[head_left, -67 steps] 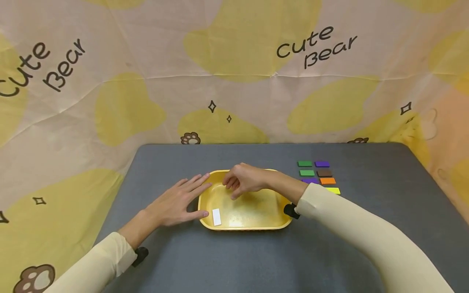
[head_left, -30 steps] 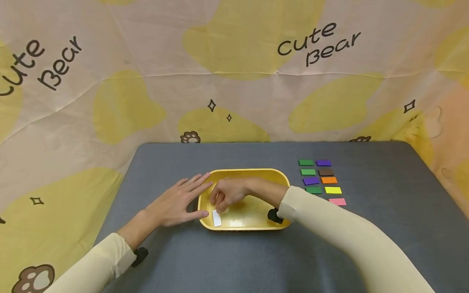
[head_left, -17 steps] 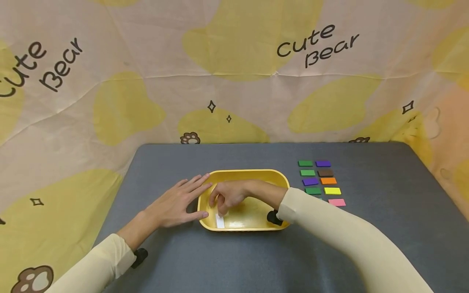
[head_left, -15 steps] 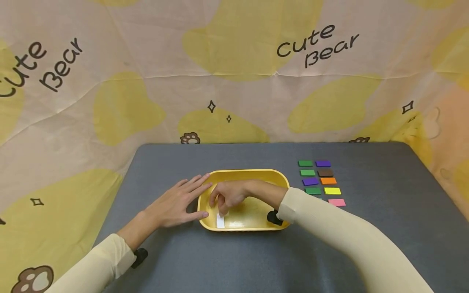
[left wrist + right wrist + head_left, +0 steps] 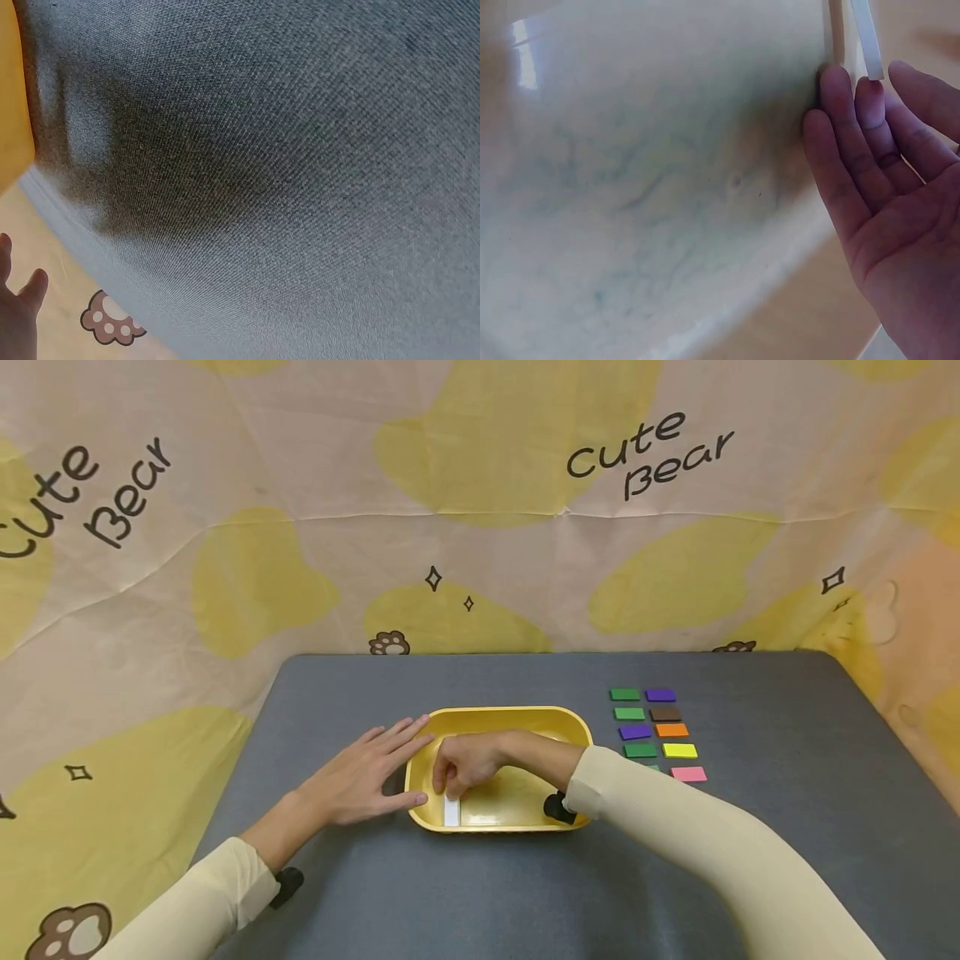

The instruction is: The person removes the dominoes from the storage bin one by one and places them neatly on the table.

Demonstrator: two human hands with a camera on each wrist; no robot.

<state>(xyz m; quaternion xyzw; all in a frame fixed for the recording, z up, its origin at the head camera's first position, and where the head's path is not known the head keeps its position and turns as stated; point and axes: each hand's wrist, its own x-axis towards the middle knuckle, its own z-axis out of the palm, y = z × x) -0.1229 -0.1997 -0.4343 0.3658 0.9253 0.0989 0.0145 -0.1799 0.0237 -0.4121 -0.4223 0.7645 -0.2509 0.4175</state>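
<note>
White tile (image 5: 451,811) lies flat in the yellow tray's (image 5: 517,714) front-left corner. Right hand (image 5: 463,766) fingertips just touch it, nothing gripped; left hand (image 5: 360,774) flat, steadying the rim. Tile could easily slip against the wall.

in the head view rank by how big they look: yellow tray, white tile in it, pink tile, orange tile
1. yellow tray, clearly largest.
2. white tile, partly under the right hand.
3. pink tile and orange tile look alike; the orange one lies farther off, so no ranking.
</note>
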